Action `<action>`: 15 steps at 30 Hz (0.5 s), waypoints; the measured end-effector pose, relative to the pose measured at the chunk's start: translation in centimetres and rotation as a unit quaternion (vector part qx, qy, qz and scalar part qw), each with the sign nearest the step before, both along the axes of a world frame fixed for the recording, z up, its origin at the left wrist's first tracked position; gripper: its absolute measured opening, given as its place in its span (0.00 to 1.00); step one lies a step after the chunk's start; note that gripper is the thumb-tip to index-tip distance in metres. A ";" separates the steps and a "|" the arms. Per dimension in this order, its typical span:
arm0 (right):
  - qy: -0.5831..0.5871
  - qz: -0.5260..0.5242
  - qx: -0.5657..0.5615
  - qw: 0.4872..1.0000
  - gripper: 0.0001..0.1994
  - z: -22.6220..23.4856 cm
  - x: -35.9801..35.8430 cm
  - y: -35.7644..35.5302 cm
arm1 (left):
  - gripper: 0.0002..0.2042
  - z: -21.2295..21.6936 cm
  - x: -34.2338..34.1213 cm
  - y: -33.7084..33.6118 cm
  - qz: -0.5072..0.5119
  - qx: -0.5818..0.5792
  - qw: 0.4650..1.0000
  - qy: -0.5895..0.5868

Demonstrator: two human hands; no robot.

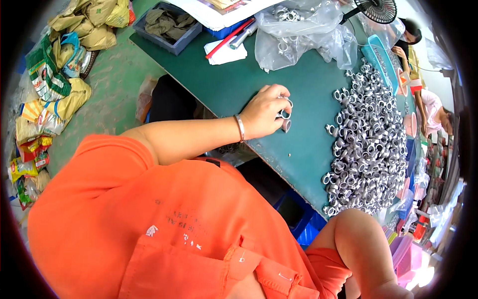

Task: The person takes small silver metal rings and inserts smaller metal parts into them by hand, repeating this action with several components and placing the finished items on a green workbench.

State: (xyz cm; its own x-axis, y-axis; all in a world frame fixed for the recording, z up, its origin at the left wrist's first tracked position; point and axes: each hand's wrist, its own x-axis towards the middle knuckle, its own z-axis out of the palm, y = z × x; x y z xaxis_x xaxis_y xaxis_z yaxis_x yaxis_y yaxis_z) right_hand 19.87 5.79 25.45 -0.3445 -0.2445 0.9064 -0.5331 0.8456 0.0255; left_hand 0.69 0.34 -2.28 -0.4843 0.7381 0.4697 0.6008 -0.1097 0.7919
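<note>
My left hand (265, 112), a bangle on its wrist, rests at the near edge of the green table (303, 164). Its fingers curl around a few small grey metal rings (285, 124), partly hidden under the fingertips. To the right of that hand spreads a big heap of similar metal rings (371, 144), many with small lugs on them. Bent at the elbow, my right arm (361, 234) runs down past the lower right edge, and its hand is out of the picture.
Clear plastic bags (303, 40) with more rings lie at the back, near a red stick (229, 37) and a grey bin (174, 45) of cloth. A turquoise basket (381, 62) and small fan (377, 9) stand beyond the heap. Sacks (55, 94) line the left floor. Other people sit at right.
</note>
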 end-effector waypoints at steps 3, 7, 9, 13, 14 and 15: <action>-0.063 0.000 -0.041 0.997 0.12 -0.4 -0.5 0.2 | 0.09 0.3 -0.2 -0.2 -0.004 -0.006 1.000 0.001; -0.169 -0.008 -0.124 0.978 0.15 -0.8 -1.5 0.7 | 0.08 0.5 -0.2 -0.4 -0.003 -0.005 1.000 0.001; -0.228 -0.031 -0.187 0.955 0.17 -1.3 -2.4 1.5 | 0.08 0.4 -0.6 -0.5 -0.007 -0.003 1.000 0.002; -0.345 -0.166 -0.338 0.860 0.21 -4.0 -5.3 5.9 | 0.09 0.8 -0.6 -0.4 -0.009 -0.002 1.000 -0.009; -0.372 -0.218 -0.345 0.834 0.23 -6.3 -6.8 7.9 | 0.09 0.7 -1.1 -0.7 -0.003 -0.009 1.000 -0.008; -0.391 -0.296 -0.304 0.816 0.24 -9.0 -7.7 10.1 | 0.10 0.6 -0.8 -0.3 -0.012 -0.002 1.000 -0.014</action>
State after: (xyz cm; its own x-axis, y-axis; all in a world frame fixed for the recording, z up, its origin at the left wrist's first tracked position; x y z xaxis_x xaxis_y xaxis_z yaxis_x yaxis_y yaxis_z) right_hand 12.16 15.92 16.44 -0.7704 0.5891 0.2440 0.3223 0.6900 -0.6482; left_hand -0.13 0.07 -1.64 -0.4797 0.7517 0.4525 0.5749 -0.1203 0.8093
